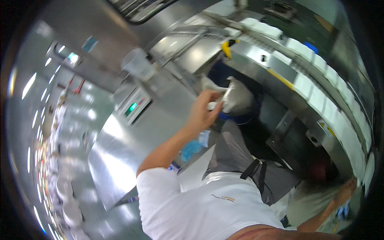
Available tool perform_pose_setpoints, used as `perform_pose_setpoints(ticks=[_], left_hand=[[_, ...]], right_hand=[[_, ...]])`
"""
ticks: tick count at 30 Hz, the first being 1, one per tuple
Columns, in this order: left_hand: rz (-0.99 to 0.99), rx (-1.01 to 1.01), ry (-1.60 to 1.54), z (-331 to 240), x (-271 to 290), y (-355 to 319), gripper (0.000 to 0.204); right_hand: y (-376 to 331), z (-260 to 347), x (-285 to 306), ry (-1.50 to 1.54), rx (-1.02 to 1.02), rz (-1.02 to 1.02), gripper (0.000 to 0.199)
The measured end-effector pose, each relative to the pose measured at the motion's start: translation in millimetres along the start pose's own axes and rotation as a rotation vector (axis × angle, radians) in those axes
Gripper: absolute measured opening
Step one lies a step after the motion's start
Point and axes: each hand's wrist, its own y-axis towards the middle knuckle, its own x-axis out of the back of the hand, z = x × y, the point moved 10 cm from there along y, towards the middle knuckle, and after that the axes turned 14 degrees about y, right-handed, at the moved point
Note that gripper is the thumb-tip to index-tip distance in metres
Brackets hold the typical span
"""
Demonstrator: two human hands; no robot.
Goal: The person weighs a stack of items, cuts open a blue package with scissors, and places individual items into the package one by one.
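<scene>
My left hand (206, 109) is closed around the white, handle-like end of a pale metallic, scoop-shaped vessel (240, 96); blur hides its exact kind. The vessel is over or inside the mouth of a dark blue bin (234, 119), and I cannot tell how deep it sits. Far off to the right, my right hand (347, 189) reaches the lower end of the curved row of white containers (316, 98). Its fingers are small and smeared there, so whether it touches a container does not show.
A steel table (160, 108) on the left carries a digital scale (135, 105) and a translucent plastic jug (138, 64). A curved steel conveyor (276, 66) with a yellow strip runs along the right. Blue crumpled material (191, 150) lies below the table's edge, near my left forearm.
</scene>
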Motion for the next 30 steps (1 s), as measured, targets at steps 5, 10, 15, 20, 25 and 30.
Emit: perform_pose_setpoints(ticks=[5, 10, 15, 20, 25, 30], left_hand=[[0.007, -0.186, 0.202, 14.2, -23.4, -3.1, 0.024], [0.150, -0.143, 0.124, 18.8, -45.0, -1.3, 0.011], [0.218, -0.321, 0.371, -15.1, -52.5, -7.3, 0.018], [0.227, -0.430, 0.596, -5.9, -71.1, -12.9, 0.028], [0.277, -0.435, 0.727, -13.7, -64.6, -22.7, 0.029], [0.261, -0.472, 0.791, -11.6, -72.1, -21.8, 0.029]], right_hand=[[-63.4, 94.1, -19.0, 0.046, -0.013, 0.078, 0.036], [-141.9, 155.3, -73.5, 0.452, -0.297, 0.387, 0.036], [-271.2, 152.9, -172.2, 0.402, -0.407, 0.596, 0.066], [-322.7, 185.3, -168.4, 0.201, -0.471, 0.767, 0.073], [-319.5, 189.1, -172.2, 0.266, -0.418, 0.705, 0.066], [-316.7, 184.9, -156.7, 0.314, -0.429, 0.596, 0.061]])
